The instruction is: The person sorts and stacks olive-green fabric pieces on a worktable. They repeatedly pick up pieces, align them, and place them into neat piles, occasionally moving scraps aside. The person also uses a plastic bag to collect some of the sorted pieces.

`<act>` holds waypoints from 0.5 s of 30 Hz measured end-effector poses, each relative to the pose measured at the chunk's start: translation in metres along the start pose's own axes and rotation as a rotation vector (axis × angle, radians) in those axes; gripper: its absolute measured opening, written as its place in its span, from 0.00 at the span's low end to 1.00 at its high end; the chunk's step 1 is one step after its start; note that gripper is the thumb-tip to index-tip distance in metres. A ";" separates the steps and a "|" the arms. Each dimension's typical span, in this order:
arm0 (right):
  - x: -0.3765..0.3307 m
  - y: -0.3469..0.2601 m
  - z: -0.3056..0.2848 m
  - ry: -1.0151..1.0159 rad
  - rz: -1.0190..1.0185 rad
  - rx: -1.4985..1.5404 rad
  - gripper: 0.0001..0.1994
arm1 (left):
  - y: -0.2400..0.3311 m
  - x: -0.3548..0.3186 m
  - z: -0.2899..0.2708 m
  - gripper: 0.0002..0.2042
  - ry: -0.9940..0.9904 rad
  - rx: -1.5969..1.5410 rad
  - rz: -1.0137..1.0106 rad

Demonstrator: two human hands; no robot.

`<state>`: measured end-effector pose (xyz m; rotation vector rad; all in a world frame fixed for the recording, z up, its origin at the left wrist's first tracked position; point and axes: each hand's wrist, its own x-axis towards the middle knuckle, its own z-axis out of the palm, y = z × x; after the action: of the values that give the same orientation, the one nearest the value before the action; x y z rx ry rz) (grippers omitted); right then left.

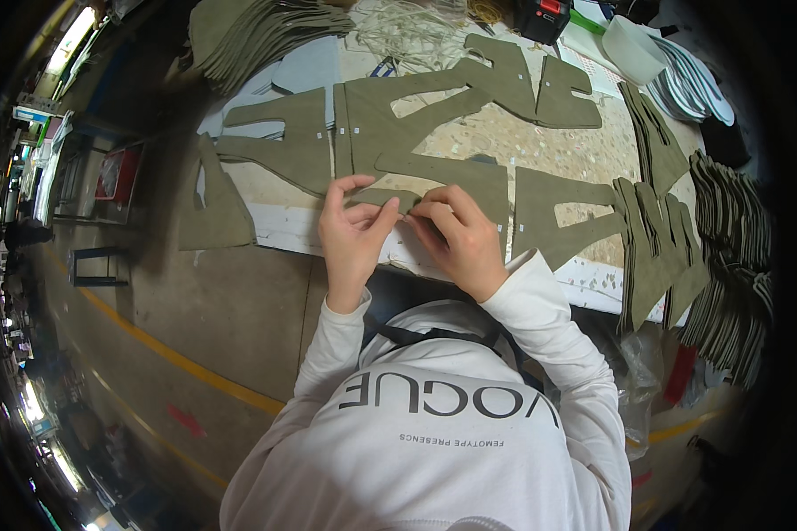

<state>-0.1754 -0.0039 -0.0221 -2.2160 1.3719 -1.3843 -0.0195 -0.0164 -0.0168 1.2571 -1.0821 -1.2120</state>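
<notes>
While the front edge of the table (283, 232) is bordered by both bare hands, a small green piece (385, 196) is kept between them, just over that edge. Its near end is pinched by the right hand (456, 234), whose thumb and fingertips are drawn together. By the left hand (350, 234) the piece is met from the other side, thumb and forefinger spread apart; whether it is gripped there by the curled fingers cannot be told, since part of it is hidden by them. Below the table's right side a crumpled clear plastic bag (636, 376) is seen, its contents not discernible. The hands are closely surrounded by larger flat green pieces (540, 208), some overlapped, by which much of the mottled top is covered. At the right, layered green stacks (646, 257) are laid near the edge. On the floor side at left, a red bin (115, 173) is placed beyond a dark stool (100, 265). Farther back, pale blue pieces (305, 66) are partly covered by green ones, and tangled pale cords (407, 40) are heaped. In the far right corner a white tub (633, 53) is tipped beside a pale blue stack (695, 84); its inside cannot be made out.
</notes>
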 end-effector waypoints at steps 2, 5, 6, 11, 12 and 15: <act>-0.002 -0.002 0.000 0.003 -0.025 -0.048 0.07 | 0.001 0.000 0.000 0.20 -0.001 0.007 0.009; -0.005 -0.003 0.001 -0.006 -0.119 -0.152 0.09 | 0.002 -0.001 0.001 0.19 0.010 -0.004 -0.005; -0.006 -0.003 0.002 0.004 -0.159 -0.191 0.10 | 0.002 -0.002 0.001 0.19 -0.004 -0.023 0.013; -0.009 -0.001 0.003 -0.014 -0.173 -0.245 0.06 | 0.003 -0.003 0.003 0.18 -0.024 0.013 0.067; -0.010 -0.001 0.003 -0.028 -0.160 -0.237 0.06 | 0.003 -0.005 0.004 0.18 -0.021 0.052 0.095; -0.010 0.000 0.002 -0.042 -0.124 -0.201 0.06 | 0.004 -0.010 0.011 0.16 0.052 0.308 0.307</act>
<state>-0.1755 0.0034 -0.0294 -2.4810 1.4389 -1.2804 -0.0309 -0.0076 -0.0112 1.2846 -1.4034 -0.7977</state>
